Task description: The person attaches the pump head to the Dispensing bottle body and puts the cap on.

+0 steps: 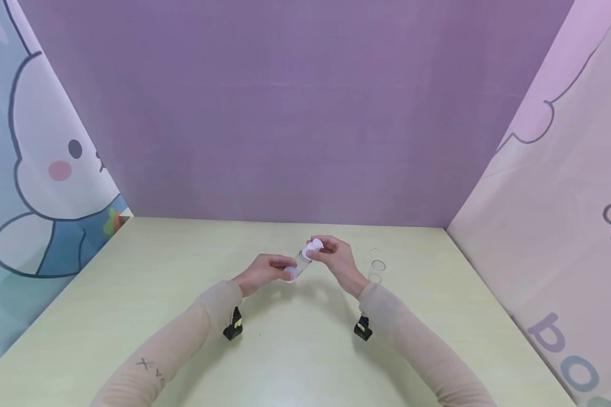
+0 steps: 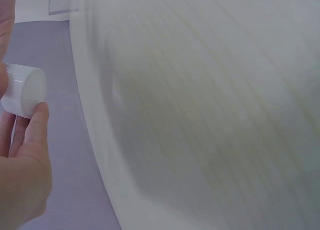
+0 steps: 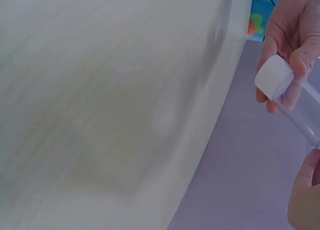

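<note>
A small clear bottle (image 1: 302, 264) is held tilted above the table between both hands. Its lower end has a white base (image 1: 291, 273), and at the upper end is a white top (image 1: 313, 246). My left hand (image 1: 263, 272) grips the white base between thumb and fingers; the left wrist view shows the base's round end (image 2: 34, 91) facing outward. My right hand (image 1: 340, 263) pinches the white top. In the right wrist view the see-through body (image 3: 303, 112) runs from the left hand's fingers down to the right hand, where the frame edge cuts off the top.
A clear open cylinder (image 1: 377, 272) stands on the pale table (image 1: 305, 362), just right of the right wrist. A purple panel (image 1: 285, 124) rises behind the table, with printed cloths on both sides. Black devices hang below both wrists.
</note>
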`<action>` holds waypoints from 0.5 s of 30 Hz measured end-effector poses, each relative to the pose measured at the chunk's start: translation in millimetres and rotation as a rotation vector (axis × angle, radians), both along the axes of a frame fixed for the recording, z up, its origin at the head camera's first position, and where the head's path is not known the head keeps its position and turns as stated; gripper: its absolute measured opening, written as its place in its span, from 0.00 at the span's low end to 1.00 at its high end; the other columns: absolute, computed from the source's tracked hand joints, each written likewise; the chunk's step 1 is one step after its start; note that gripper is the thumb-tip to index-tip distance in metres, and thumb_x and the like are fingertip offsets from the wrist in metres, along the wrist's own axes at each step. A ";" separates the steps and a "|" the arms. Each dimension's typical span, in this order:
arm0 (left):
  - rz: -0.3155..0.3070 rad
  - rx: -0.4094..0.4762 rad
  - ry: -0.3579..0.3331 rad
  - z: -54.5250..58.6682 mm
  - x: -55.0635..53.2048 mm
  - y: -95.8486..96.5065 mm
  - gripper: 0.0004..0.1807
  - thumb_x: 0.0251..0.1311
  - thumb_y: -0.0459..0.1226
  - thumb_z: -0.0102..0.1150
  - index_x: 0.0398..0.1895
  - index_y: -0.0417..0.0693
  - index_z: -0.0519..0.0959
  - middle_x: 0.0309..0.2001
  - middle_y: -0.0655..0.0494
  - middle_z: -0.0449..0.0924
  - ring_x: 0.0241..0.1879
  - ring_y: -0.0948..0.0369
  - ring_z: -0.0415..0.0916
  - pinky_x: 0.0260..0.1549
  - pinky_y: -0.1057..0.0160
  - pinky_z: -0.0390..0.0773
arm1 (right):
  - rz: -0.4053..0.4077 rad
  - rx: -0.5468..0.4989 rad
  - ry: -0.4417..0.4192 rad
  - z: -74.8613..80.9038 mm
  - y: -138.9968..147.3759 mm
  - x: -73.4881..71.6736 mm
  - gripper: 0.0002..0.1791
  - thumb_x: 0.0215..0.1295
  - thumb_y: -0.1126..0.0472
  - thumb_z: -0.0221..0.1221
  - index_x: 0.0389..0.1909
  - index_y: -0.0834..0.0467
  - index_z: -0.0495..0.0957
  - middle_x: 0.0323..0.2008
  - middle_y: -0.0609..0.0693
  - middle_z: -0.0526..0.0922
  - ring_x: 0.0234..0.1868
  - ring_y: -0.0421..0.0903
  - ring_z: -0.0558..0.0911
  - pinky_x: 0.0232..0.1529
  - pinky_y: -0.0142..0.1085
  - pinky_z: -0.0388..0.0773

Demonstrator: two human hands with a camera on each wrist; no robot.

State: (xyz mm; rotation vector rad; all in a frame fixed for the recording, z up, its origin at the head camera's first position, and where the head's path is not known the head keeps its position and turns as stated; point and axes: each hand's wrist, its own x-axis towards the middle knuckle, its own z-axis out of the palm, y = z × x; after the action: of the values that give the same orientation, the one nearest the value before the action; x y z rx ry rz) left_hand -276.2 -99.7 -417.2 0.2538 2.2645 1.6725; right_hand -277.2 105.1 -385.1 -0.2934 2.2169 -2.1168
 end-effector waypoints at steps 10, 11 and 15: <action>-0.007 0.008 -0.002 -2.6 -1.5 -1.3 0.20 0.51 0.39 0.65 0.51 0.50 0.78 0.54 0.51 0.77 0.54 0.55 0.71 0.55 0.52 0.70 | -0.027 0.014 -0.001 -2.6 -2.3 0.3 0.23 0.52 0.66 0.65 0.51 0.64 0.75 0.46 0.53 0.81 0.41 0.40 0.79 0.46 0.32 0.77; -0.008 0.008 -0.003 -2.7 -1.7 -1.4 0.20 0.52 0.39 0.65 0.51 0.50 0.78 0.54 0.51 0.77 0.55 0.55 0.71 0.55 0.53 0.70 | -0.027 0.012 0.003 -2.6 -2.4 0.3 0.23 0.52 0.66 0.65 0.52 0.64 0.74 0.46 0.53 0.81 0.41 0.40 0.79 0.46 0.32 0.77; -0.016 0.016 -0.002 -2.3 -1.4 -1.6 0.20 0.52 0.39 0.65 0.50 0.50 0.79 0.54 0.51 0.77 0.55 0.55 0.71 0.55 0.52 0.69 | -0.029 0.005 0.014 -2.5 -3.0 0.4 0.23 0.52 0.66 0.65 0.51 0.65 0.74 0.45 0.52 0.81 0.40 0.40 0.79 0.45 0.32 0.77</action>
State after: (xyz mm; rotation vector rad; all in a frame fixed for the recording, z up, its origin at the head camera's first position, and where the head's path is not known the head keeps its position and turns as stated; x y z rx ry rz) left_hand -277.6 -101.2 -419.4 0.2729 2.2432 1.6825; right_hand -276.9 102.2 -387.6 -0.2784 2.2478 -2.1294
